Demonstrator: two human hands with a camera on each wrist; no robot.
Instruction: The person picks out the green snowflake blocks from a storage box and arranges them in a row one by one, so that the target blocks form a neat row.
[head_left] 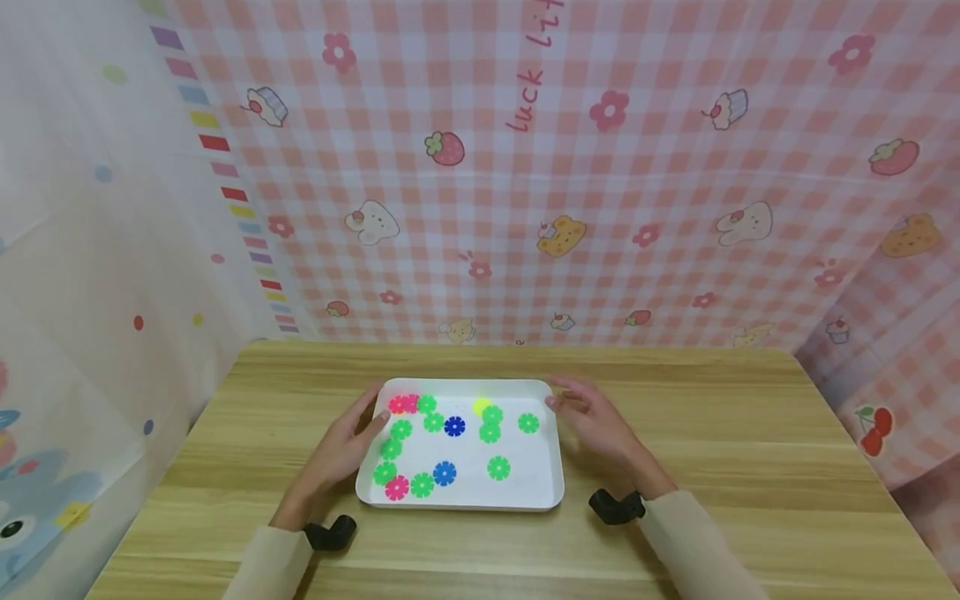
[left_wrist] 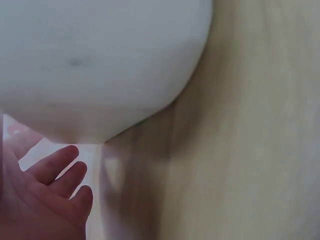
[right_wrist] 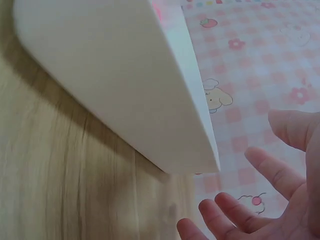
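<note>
A white rectangular tray (head_left: 525,487) rests on the wooden table, holding flat notched plastic snowflake discs. Several green discs (head_left: 498,468) are scattered in it, with pink discs (head_left: 397,487) on its left side. A dark blue disc (head_left: 454,427), a lighter blue disc (head_left: 445,473) and a yellow disc (head_left: 481,407) lie among them. My left hand (head_left: 347,442) is at the tray's left end, thumb over the rim, other fingers loosely bent outside. Beside the right end is my right hand (head_left: 600,421); in the right wrist view its fingers are spread, apart from the tray wall (right_wrist: 115,85).
The wooden table (head_left: 735,467) extends around the tray on all sides. A pink checked cloth (head_left: 487,192) hangs behind its far edge, and a white patterned cloth (head_left: 90,250) hangs at the left. Each wrist wears a black camera mount (head_left: 330,533).
</note>
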